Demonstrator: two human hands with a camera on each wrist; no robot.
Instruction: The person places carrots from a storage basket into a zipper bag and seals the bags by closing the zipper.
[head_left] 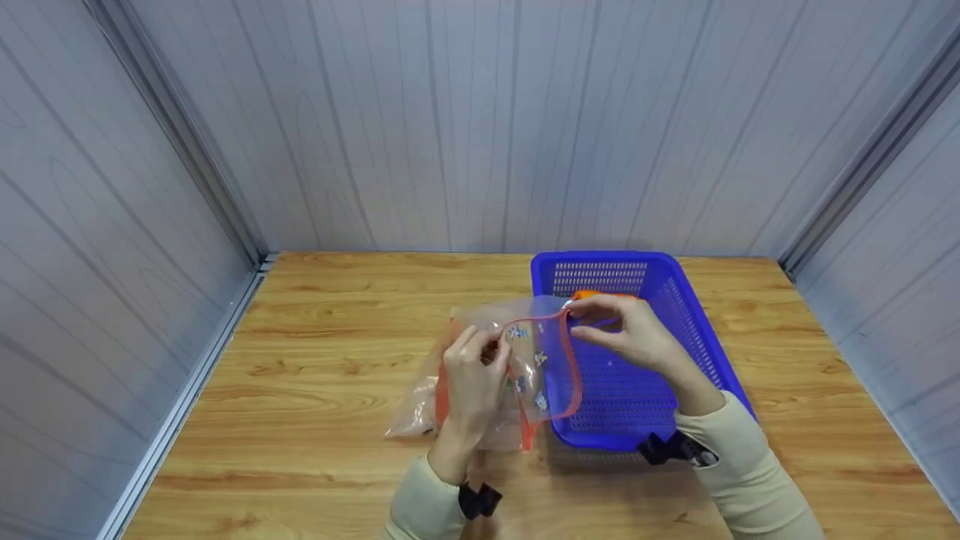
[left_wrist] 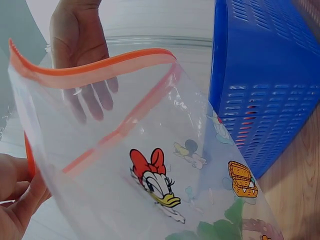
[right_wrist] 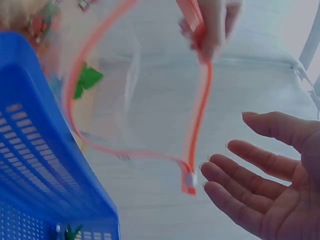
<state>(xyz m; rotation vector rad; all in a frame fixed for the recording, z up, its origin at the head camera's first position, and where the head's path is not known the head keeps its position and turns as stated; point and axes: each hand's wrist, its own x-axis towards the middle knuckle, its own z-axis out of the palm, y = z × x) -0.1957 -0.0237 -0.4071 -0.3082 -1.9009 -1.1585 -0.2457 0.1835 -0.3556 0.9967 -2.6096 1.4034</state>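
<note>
A clear zip bag (head_left: pixel 551 360) with orange-red zipper edges and cartoon prints hangs with its mouth spread apart. My left hand (head_left: pixel 472 375) pinches the zipper edge on the bag's left side; the same hand (left_wrist: pixel 22 195) shows at the left of its own wrist view. Beside the far corner of the mouth is my right hand (head_left: pixel 634 334). In the right wrist view the fingers of that right hand (right_wrist: pixel 270 185) are spread and apart from the white slider (right_wrist: pixel 190 180) at the zipper's end. Nothing lies in the right palm.
A blue perforated basket (head_left: pixel 705 330) stands on the wooden table (head_left: pixel 322 360) to the right, partly behind the bag. Inside it is an orange item (head_left: pixel 600 295), and something green (right_wrist: pixel 72 232). More clear plastic packaging (head_left: pixel 416 409) lies left of the left hand. Panel walls (head_left: pixel 480 127) enclose the table.
</note>
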